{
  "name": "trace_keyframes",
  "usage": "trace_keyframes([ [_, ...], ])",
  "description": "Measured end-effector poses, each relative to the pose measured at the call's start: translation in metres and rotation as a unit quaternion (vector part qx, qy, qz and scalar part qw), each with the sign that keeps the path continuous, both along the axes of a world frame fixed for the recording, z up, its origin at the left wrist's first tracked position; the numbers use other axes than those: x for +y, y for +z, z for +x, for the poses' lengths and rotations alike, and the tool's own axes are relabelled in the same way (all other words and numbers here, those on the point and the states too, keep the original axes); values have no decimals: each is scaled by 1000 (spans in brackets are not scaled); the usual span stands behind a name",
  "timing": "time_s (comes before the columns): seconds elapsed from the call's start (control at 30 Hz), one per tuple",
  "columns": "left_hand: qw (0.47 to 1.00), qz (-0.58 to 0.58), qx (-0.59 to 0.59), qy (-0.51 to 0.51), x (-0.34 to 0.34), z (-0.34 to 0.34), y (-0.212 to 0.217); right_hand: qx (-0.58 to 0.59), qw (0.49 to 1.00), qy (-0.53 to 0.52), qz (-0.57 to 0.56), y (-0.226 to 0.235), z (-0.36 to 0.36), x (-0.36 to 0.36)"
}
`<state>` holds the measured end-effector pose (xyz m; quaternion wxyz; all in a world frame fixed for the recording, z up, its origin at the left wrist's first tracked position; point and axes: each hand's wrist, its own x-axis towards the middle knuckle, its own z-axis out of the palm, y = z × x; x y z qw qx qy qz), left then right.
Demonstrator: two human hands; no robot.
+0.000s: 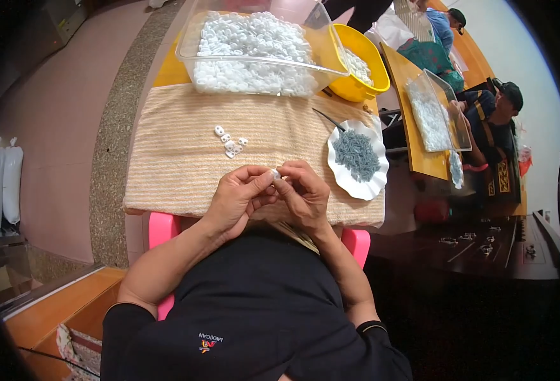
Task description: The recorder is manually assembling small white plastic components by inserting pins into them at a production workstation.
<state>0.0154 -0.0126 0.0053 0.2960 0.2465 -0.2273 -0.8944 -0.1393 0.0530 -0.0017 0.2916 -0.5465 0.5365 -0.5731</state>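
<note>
My left hand point(238, 197) and my right hand point(304, 193) meet at the near edge of a striped beige cloth point(178, 171), fingertips pinched together on a small white plastic piece point(275, 173). A few similar white pieces point(230, 141) lie loose on the cloth just beyond my left hand. To the right of my right hand sits a white scalloped dish point(370, 188) heaped with small grey parts point(356, 154).
A clear tub point(191, 60) full of white pieces stands at the far edge, with a yellow bowl point(374, 60) of white pieces beside it. Other people sit at a table on the right with another clear tray point(448, 111). Pink seat corners point(160, 227) show below the cloth.
</note>
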Motion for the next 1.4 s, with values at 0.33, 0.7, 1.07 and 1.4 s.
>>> trace_keyframes([
  [0.33,1000,-9,29,5,1,0,-4,-68,997,3,-37,2,0,-1],
  [0.7,1000,-11,9,27,1,-1,0,-27,1000,10,4,5,-5,1],
  [1.07,999,-23,-11,36,0,-4,-1,17,998,56,5,10,-12,3],
  [1.4,998,-27,-39,28,2,-2,6,38,999,35,1,9,-9,4],
])
